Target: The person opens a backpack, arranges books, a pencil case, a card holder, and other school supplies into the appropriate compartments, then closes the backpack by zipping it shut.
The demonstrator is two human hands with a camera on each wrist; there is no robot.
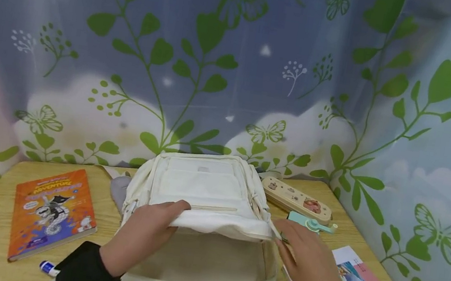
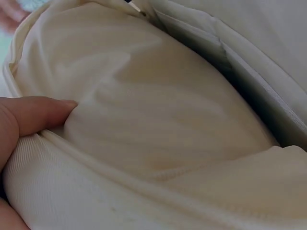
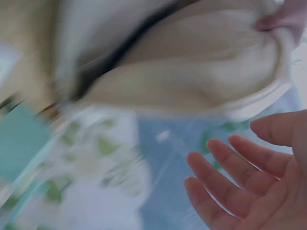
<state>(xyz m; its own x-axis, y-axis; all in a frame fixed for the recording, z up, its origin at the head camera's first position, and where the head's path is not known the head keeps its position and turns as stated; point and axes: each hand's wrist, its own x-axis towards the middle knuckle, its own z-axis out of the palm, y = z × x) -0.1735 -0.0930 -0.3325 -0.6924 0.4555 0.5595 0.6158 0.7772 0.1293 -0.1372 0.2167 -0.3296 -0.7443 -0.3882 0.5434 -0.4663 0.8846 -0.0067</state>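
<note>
A white backpack [image 1: 197,185] lies on the wooden table with its main compartment unzipped and gaping toward me. My left hand [image 1: 145,235] pinches the edge of the raised front panel, thumb inside on the beige lining [image 2: 144,96] in the left wrist view. My right hand [image 1: 310,262] is beside the bag's right edge, near the opening's corner. In the right wrist view its fingers [image 3: 230,194] are spread and loosely bent, with nothing between them. The bottom of the compartment is partly hidden by the front rim.
An orange comic book [image 1: 53,212] and a blue-capped marker [image 1: 49,268] lie to the left. At right are a beige pencil case [image 1: 295,199], a mint-green item [image 1: 305,221] and a pink-edged booklet [image 1: 362,280]. A grey object [image 1: 118,190] peeks out beside the bag. Patterned curtains [image 1: 233,88] hang behind.
</note>
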